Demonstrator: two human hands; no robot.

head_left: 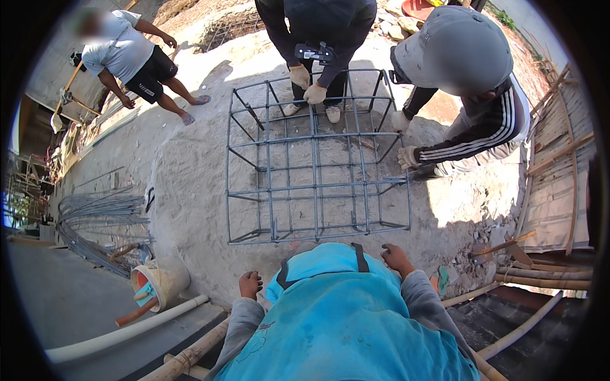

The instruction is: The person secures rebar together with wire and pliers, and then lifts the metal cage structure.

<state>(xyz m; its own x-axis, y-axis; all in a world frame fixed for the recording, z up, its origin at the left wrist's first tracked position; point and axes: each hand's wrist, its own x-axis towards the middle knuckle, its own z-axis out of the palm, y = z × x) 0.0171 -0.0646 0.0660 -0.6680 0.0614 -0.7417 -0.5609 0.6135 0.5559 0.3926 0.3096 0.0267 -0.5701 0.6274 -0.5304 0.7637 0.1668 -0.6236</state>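
My left hand (251, 285) hangs beside my blue shirt (337, 305), its fingers loosely curled in with nothing visible in them. On the other side, my right hand (396, 259) is held out with its fingers slightly apart and holds nothing. Just ahead of both hands stands a box-shaped rebar cage (314, 187) of tied steel bars; neither hand touches it. At its far side a person in dark clothes (327, 38) grips the top bars with gloved hands (315, 93). A person in a grey cap (467, 51) crouches at the right, gloved hands (406, 157) at the cage's side bars.
Another person (124, 51) stands at the far left. Bundled steel rods (101, 216) lie on the left ground, with a white bucket (162, 282) nearer me. A pale pipe (127, 333) and bamboo poles (197, 349) lie close by. Wooden boards (553, 171) line the right.
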